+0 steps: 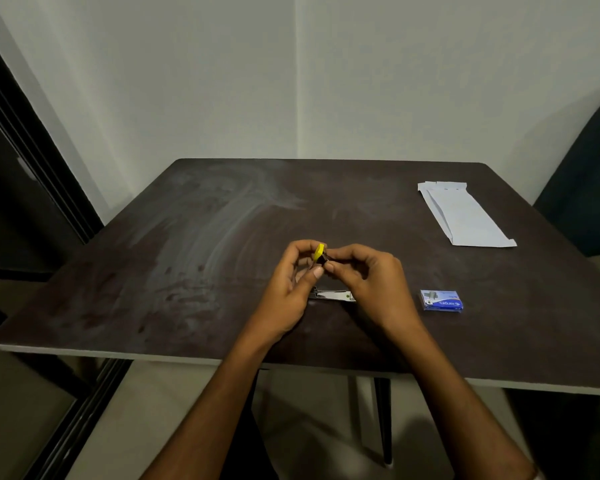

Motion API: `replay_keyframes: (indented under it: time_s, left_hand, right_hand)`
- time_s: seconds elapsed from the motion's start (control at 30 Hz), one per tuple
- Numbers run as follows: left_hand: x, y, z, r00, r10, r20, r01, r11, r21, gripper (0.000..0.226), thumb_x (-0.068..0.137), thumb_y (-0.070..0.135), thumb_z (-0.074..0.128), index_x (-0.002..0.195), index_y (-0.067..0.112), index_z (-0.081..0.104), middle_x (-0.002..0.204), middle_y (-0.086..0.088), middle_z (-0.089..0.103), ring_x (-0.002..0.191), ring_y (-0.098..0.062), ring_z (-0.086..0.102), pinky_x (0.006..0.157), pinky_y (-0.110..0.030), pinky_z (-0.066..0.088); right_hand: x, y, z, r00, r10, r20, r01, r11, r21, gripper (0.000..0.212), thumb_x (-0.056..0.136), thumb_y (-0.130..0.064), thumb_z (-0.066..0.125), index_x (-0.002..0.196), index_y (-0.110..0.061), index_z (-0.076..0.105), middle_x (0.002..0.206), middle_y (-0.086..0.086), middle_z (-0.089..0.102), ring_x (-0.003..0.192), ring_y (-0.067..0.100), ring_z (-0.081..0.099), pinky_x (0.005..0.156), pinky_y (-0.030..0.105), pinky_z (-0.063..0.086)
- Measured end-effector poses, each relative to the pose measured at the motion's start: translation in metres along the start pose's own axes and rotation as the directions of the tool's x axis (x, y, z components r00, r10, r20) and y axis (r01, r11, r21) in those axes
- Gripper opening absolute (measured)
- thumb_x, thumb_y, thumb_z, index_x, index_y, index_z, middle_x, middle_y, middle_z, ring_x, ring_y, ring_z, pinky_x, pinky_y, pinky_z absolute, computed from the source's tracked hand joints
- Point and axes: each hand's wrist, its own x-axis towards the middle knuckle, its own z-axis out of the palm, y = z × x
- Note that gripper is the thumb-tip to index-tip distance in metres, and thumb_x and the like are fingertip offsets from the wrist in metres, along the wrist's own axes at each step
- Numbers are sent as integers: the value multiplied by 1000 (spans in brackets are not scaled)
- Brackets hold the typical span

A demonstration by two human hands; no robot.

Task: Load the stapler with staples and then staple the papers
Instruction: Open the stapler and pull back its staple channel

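A small stapler (319, 252) with a yellow top is swung open and held upright above the middle of the table. Its metal base (333, 294) lies flat on the tabletop below my hands. My left hand (291, 289) grips the yellow upper part between fingers and thumb. My right hand (368, 282) pinches at the dark front of the open stapler with thumb and fingertips; what it pinches is too small to tell. A blue box of staples (441, 300) lies to the right of my hands. Folded white papers (465, 214) lie at the far right.
The dark brown table (187, 254) has a pale front edge close to me. A dark chair (589, 188) stands past the table's right side. Walls meet in a corner behind, and a dark door frame (32, 150) runs along the left.
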Motion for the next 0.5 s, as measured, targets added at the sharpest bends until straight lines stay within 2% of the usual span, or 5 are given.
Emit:
replay_keyframes:
  time_s: [0.2,0.5]
  left_hand:
    - [-1,-1,-1,1000,-3,16,3,1000,26,24,94,0,48,117,7,48,108,3,55,103,3,57,91,-14,46]
    - [-2,0,-1,1000,-11,29,9,998,60,25,95,-4,47,118,7,49,107,4,57,98,8,58,88,-11,46]
  right_hand:
    - [-2,1,3,1000,-15,-12,15,999,32,11,83,-9,69,94,-9,71,86,-4,74,79,-1,70,70,9,52]
    - [-3,5,1,1000,4,14,-4,999,39,10,84,-11,69,94,-9,67,88,-2,74,81,3,71,73,16,56]
